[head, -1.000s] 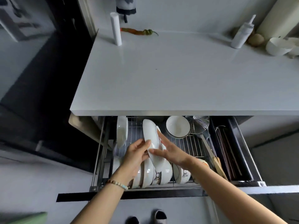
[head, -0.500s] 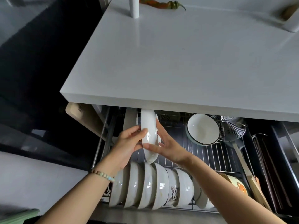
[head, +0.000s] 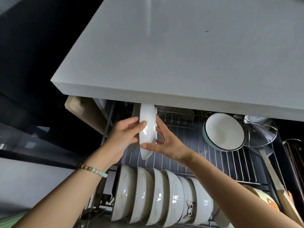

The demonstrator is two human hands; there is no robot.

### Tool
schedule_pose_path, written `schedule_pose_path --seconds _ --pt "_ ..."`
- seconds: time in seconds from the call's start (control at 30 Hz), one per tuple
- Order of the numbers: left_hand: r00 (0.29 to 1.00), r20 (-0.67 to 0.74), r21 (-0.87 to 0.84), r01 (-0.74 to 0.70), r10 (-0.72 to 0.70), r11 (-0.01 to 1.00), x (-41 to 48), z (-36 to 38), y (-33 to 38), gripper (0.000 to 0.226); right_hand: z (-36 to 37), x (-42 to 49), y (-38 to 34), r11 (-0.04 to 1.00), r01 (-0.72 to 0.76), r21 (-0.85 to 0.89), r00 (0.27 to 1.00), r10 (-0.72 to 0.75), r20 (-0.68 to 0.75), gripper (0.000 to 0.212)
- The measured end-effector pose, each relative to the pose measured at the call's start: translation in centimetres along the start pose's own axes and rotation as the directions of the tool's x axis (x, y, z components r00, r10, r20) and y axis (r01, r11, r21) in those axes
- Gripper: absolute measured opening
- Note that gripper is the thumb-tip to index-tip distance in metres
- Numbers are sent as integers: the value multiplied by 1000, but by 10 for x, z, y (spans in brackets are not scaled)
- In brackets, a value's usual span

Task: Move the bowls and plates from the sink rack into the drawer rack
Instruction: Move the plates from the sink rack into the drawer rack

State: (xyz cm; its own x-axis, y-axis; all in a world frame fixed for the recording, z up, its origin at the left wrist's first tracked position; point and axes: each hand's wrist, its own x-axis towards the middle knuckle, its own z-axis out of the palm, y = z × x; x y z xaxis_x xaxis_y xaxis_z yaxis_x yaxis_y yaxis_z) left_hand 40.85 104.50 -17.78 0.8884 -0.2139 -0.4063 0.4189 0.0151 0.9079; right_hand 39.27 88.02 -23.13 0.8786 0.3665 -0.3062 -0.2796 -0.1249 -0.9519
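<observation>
White glazed plate, centre of frame, stands on edge and near upright. Its upper rim is hidden under the front lip of the counter. Its lower rim hangs over the wire floor of the drawer rack; cannot tell if it touches the wires yet.

Step in hand, as I judge it: seating this plate in a slot at the upper-left part of the rack.
- Keep the plate vertical and lower it straight, so the rim drops between two wires rather than riding on top of one.
- Mind the counter lip just above; little headroom there.
- Let go only once the rim sits firm, one hand at a time.

Left hand, left of the plate: clamped on it, thumb across the near face, fingers wrapped behind the rim. Wrist bent upward, beaded bracelet on it.

Right hand, right of the plate: thumb under the lower edge, fingers spread up the far face, pinching it. Forearm enters from the lower right.

Row of bowls stands on edge along the bottom of frame. Teal-rimmed bowl and wire skimmer lie at right, well apart from the plate.
</observation>
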Motion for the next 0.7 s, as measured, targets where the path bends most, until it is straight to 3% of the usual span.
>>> schedule_pose_path --seconds 0.7 --pt "998 -53 231 -11 24 973 24 -1 -13 22 1 33 26 998 -42 51 998 44 -36 107"
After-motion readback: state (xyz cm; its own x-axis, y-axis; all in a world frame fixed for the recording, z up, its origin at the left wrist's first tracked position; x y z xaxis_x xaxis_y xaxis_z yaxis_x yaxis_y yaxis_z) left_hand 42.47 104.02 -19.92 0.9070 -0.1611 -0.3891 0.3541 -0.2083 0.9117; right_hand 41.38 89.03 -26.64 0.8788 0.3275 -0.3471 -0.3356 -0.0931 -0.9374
